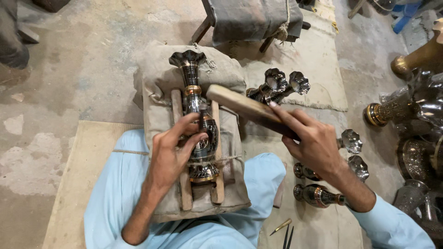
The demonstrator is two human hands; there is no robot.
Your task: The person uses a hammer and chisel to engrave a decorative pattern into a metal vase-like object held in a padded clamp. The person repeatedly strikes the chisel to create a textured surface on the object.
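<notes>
A dark engraved metal vase (pixel 199 115) with brass bands lies on its side between two wooden slats on a sackcloth cushion (pixel 159 83) in my lap. My left hand (pixel 173 150) rests on the vase's body, thumb and fingers pinched against it, possibly around a small tool that I cannot make out. My right hand (pixel 311 140) grips a wooden mallet (pixel 244 108), held raised just right of the vase's neck.
Two similar vases (pixel 277 87) lie beyond the mallet, and three more (pixel 323 182) lie by my right forearm. Larger brass and silver vessels (pixel 406 110) crowd the right edge. A cloth-draped stool (pixel 251 20) stands ahead. Small pointed tools (pixel 284 228) lie on the mat.
</notes>
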